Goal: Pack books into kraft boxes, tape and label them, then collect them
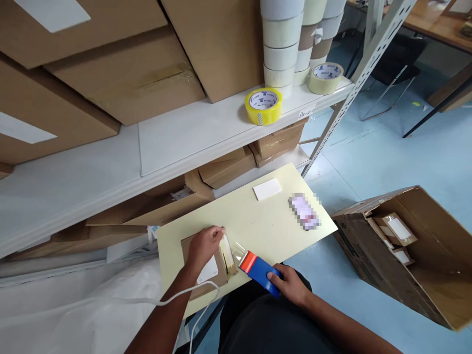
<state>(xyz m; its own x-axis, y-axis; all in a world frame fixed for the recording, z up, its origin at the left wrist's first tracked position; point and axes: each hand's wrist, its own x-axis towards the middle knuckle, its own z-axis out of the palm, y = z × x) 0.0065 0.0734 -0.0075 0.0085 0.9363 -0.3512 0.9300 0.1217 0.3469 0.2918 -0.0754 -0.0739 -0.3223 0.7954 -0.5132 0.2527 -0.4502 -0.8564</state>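
My right hand [291,285] grips a blue tape dispenser [262,275] with an orange-red front. Clear tape [239,251] shows at its front end, close to the side of a small cardboard box [222,275]. My left hand [204,246] rests over that box with its fingers curled together at the far edge; what they pinch, if anything, is hidden. A white label [208,270] lies on the box's top, partly covered by my left hand. Box and hands are over a pale yellow board [258,221].
A white card [267,189] and a blurred-out phone-like object [304,211] lie on the board. A white cable [162,301] crosses my left forearm. Behind stands a shelf [184,142] with cartons and tape rolls [263,105]. An open carton [391,290] holding small boxes stands right.
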